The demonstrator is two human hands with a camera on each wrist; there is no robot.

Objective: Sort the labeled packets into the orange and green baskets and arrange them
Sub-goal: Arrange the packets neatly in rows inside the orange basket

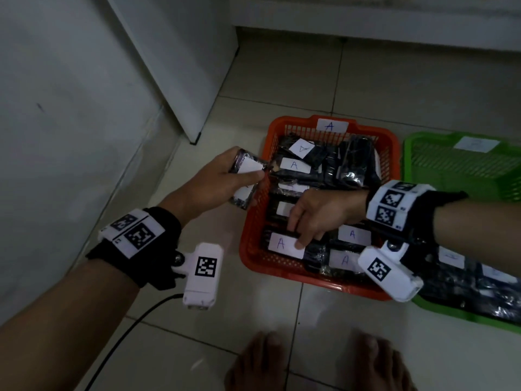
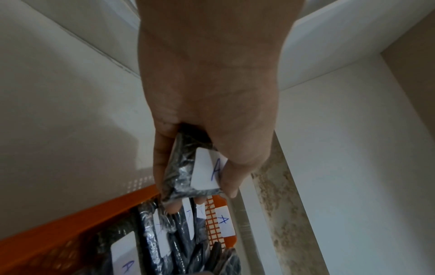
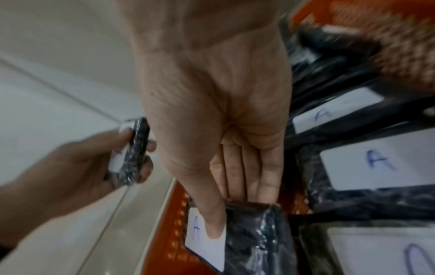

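The orange basket (image 1: pixel 255 230), tagged A at its far rim, holds several black packets with white A labels. My left hand (image 1: pixel 251 179) hovers over the basket's left rim and grips a small stack of black packets (image 1: pixel 248 167); in the left wrist view the thumb of that left hand (image 2: pixel 207 182) lies on the top packet's A label (image 2: pixel 204 173). My right hand (image 1: pixel 297 235) reaches into the basket's near left corner and pinches an A packet (image 1: pixel 282 245), thumb on its label (image 3: pixel 204 241), fingers behind its upper edge. The green basket (image 1: pixel 456 170) stands at the right.
Black labelled packets (image 1: pixel 479 286) lie in the green basket's near part. A white wall and a cabinet corner (image 1: pixel 194 136) close off the left. Bare feet (image 1: pixel 310 365) and a black cable (image 1: pixel 127 334) are on the tiled floor near me.
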